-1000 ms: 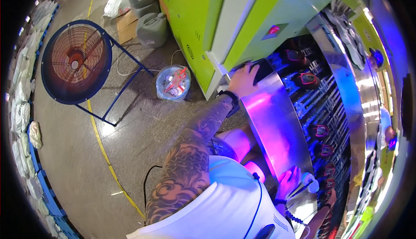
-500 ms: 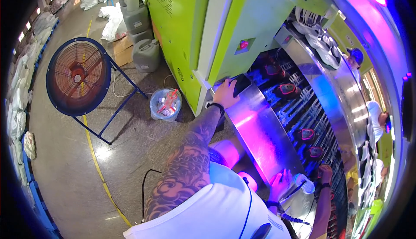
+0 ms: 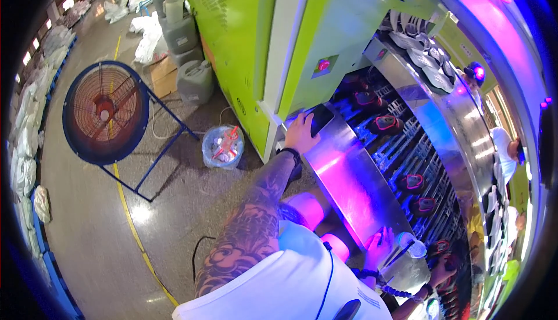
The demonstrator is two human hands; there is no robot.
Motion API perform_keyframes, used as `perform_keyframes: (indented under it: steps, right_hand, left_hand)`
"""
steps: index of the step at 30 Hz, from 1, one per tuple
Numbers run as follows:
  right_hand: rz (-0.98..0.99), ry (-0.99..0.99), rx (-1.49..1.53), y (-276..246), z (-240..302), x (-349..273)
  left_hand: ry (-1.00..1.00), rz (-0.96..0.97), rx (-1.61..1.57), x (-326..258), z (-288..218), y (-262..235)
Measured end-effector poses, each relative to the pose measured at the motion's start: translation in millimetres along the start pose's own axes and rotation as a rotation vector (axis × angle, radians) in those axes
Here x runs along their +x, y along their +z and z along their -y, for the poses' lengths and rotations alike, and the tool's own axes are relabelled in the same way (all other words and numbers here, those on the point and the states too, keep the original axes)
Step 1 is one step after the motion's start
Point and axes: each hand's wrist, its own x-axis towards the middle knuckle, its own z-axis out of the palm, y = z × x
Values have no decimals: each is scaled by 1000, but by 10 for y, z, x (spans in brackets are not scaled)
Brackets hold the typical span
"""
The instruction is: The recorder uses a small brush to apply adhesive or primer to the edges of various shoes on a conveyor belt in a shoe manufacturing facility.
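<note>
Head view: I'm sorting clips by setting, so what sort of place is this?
Most likely a factory floor, perhaps footwear production. A large green machine feeds a conveyor rack carrying dark shoe-like pieces, an industrial floor fan stands nearby, and the left hand rests on the steel ledge.

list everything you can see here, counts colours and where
industrial fan: one, orange grille, blue frame, floor at left
bin: one, clear bag of litter, floor beside the machine
jerrycans: several, grey, stacked against the machine's side
sacks: many, white, along the far left wall
machine housing: one, lime green with a white panel, top centre
red button: one, on the green panel
steel rail: one, curved, lit purple, centre
shoes: several, dark with red, on the conveyor rack right of the rail
phone: one, black, on the rail's far end
left hand: on the rail, touching the phone
right hand: low on the rail, by a small cup
</note>
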Motion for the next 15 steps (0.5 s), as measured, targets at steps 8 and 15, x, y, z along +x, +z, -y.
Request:
perform_keyframes:
  steps: [8, 15]
  right_hand:
    - [-101, 52, 22, -1, -78, -14]
    - [-191, 189, 74, 75, 108, -27]
  left_hand:
    - [8, 51, -31, 133, -228, 83]
    - [39, 11, 58, -109, 124, 37]
